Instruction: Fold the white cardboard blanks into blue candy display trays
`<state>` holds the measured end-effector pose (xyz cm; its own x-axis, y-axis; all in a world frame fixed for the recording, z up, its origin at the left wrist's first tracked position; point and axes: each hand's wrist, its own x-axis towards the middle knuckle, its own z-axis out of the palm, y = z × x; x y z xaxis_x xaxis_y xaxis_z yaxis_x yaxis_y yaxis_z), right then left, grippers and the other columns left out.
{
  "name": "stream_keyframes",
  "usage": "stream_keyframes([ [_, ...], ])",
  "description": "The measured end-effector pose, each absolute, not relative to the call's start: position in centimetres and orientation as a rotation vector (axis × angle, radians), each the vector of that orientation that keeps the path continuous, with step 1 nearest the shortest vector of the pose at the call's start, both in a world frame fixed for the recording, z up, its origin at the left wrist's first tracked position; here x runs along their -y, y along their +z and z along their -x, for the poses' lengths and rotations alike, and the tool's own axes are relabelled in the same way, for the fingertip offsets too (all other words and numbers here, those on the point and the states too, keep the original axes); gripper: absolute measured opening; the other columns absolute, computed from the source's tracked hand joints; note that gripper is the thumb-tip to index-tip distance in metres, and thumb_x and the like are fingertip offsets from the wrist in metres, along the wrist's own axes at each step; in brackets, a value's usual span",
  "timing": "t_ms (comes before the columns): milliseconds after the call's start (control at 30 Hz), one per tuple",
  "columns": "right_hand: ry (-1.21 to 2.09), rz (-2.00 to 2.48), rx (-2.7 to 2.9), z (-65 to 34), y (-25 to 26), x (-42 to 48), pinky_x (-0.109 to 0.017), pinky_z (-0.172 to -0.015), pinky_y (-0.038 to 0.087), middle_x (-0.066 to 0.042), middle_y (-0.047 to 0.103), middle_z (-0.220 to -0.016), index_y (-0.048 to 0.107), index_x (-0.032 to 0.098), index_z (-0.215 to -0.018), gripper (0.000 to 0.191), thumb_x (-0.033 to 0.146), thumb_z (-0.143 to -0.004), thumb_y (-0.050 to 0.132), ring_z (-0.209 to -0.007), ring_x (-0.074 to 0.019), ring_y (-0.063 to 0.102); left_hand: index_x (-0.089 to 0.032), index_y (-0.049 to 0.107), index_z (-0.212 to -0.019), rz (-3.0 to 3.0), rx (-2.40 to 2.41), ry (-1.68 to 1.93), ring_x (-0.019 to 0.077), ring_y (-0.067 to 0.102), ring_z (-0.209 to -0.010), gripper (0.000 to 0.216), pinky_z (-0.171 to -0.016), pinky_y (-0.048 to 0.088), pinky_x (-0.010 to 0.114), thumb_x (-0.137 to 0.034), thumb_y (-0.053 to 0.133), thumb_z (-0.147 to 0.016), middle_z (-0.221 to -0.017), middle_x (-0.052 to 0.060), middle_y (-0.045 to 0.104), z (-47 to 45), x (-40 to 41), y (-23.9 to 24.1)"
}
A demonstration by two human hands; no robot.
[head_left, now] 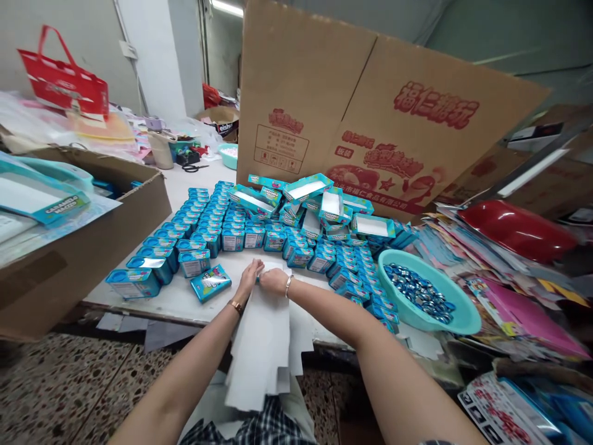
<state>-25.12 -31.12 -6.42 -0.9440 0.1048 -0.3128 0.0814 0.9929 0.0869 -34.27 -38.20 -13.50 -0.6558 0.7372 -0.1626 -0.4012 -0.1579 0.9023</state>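
Note:
My left hand and my right hand come together at the table's front, above the far end of long white card sheets. The sheets hang over the edge towards my lap. Fingers of both hands are closed, and a sliver of blue shows between them; what they grip is mostly hidden. Left of my left hand lies a blue printed packet. Rows of small blue boxes stand around the hands in an arc. Behind them, open blue trays with white insides are heaped up.
A large cardboard carton rises behind the boxes. To the right, a turquoise basin holds many shiny blue pieces. Printed cards and a red glossy object lie beyond. An open carton borders the left; scissors lie further back.

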Motion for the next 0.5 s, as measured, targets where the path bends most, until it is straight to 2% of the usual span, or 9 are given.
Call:
stream_keyframes([
  [167,0.083,-0.496,-2.823,21.9,-7.1,30.1,-0.035,-0.069,0.049,-0.024,0.066,-0.096,0.055,0.002,-0.11,0.032,0.005,-0.087,0.033,-0.09,-0.0285,0.066,-0.018,0.065,-0.094,-0.667,-1.428,1.544,0.0318,0.059,-0.107,0.034,-0.096,0.04,0.041,-0.037,0.071,-0.066,-0.098,0.011,0.07,35.3,42.9,-12.1],
  [300,0.005,-0.671,-2.784,18.4,-7.2,29.1,-0.034,-0.07,0.047,-0.025,0.066,-0.096,0.059,0.003,-0.103,0.025,0.009,-0.085,0.042,-0.09,-0.0294,0.065,-0.025,0.067,-0.085,-1.059,-1.587,1.327,0.0323,0.063,-0.09,0.026,-0.09,0.041,0.04,-0.022,0.069,-0.059,-0.079,0.006,0.07,35.1,46.6,-11.9],
  [400,-0.147,-0.641,-2.723,16.6,-5.8,27.1,-0.028,-0.064,0.046,-0.015,0.07,-0.08,0.066,0.012,-0.086,0.021,0.03,-0.084,0.056,-0.075,-0.0234,0.066,-0.024,0.066,-0.102,-1.331,-1.779,1.226,0.0317,0.063,-0.078,0.038,-0.088,0.04,0.044,-0.02,0.063,-0.064,-0.073,0.008,0.067,33.8,47.2,-12.4],
  [467,-0.308,-0.654,-2.773,16.2,-4.5,25.5,-0.025,-0.063,0.044,-0.008,0.07,-0.075,0.067,0.016,-0.083,0.031,0.041,-0.088,0.049,-0.07,-0.0187,0.065,-0.021,0.061,-0.115,-1.486,-1.882,1.119,0.0319,0.062,-0.077,0.045,-0.086,0.039,0.046,-0.022,0.056,-0.07,-0.074,0.011,0.065,32.7,47.0,-12.8],
  [500,-0.379,-0.659,-2.843,16.3,-4.0,24.9,-0.025,-0.065,0.043,-0.007,0.071,-0.079,0.068,0.019,-0.087,0.035,0.044,-0.091,0.044,-0.074,-0.0179,0.065,-0.019,0.058,-0.12,-1.544,-1.937,1.057,0.0318,0.061,-0.078,0.047,-0.085,0.039,0.046,-0.023,0.051,-0.074,-0.077,0.013,0.064,32.1,46.8,-13.0],
])
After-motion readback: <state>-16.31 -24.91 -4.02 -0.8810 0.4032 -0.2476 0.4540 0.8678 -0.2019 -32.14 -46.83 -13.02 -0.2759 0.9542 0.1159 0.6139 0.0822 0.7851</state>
